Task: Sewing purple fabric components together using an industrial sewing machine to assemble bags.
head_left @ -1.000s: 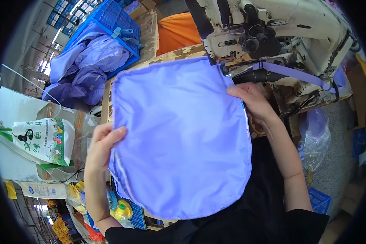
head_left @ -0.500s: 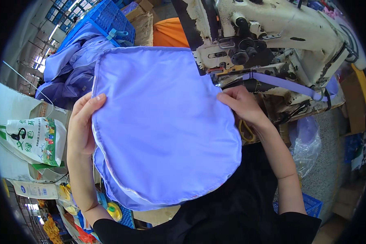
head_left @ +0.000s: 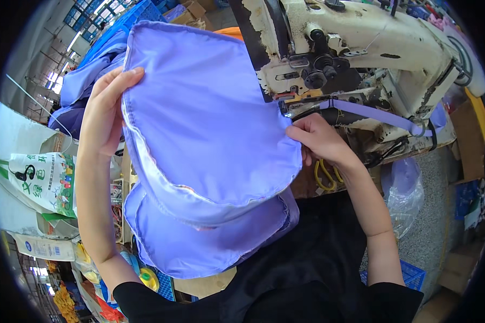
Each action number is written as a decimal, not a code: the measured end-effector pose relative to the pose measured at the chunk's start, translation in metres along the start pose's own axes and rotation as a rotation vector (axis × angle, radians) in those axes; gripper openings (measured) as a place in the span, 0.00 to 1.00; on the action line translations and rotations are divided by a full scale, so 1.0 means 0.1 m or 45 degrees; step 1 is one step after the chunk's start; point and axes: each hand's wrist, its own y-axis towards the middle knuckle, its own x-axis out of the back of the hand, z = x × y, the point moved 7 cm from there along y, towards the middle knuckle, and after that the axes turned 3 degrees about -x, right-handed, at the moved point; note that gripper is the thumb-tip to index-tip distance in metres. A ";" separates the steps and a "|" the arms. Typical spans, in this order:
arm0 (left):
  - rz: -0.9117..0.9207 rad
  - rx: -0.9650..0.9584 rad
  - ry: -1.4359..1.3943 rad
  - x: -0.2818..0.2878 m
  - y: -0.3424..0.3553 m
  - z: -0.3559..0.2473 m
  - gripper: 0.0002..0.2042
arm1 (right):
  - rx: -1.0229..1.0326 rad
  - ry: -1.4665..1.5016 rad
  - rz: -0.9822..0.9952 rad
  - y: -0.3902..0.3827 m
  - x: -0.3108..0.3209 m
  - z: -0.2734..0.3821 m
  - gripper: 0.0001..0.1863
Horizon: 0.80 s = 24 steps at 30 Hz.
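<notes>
A lavender fabric piece (head_left: 199,118), shaped like a bag body with two rounded panels and seamed edges, hangs between my hands. My left hand (head_left: 106,107) grips its left edge, thumb on top and fingers hidden behind. At the right edge, my right hand (head_left: 317,137) pinches the cloth just below the needle area of a worn cream sewing machine (head_left: 372,48). The cloth's right edge lies at the presser foot (head_left: 285,109). Below the upper panel, a second lavender panel (head_left: 205,242) shows, sagging toward my lap.
A lavender strap (head_left: 372,110) runs along the machine. Blue crates and piled lavender cloth (head_left: 89,81) stand at the far left. A white printed bag (head_left: 43,183) hangs at left. Yellow-handled scissors (head_left: 326,175) lie under my right hand. A clear plastic bag (head_left: 404,194) hangs at right.
My left hand has moved up and away, lifting and turning the fabric's left side. The lower panel has come into view beneath. My right hand stays almost in place.
</notes>
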 end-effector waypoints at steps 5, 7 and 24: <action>0.171 -0.127 0.062 0.00 0.12 -0.10 0.06 | 0.017 0.018 -0.017 0.02 -0.02 0.01 0.18; 0.158 -0.140 0.053 0.00 0.11 -0.11 0.06 | 0.007 0.034 -0.028 0.02 -0.04 -0.01 0.17; -0.068 -0.674 0.392 -0.29 -1.54 -0.13 0.06 | 0.059 0.421 -0.284 -0.03 -0.05 -0.09 0.13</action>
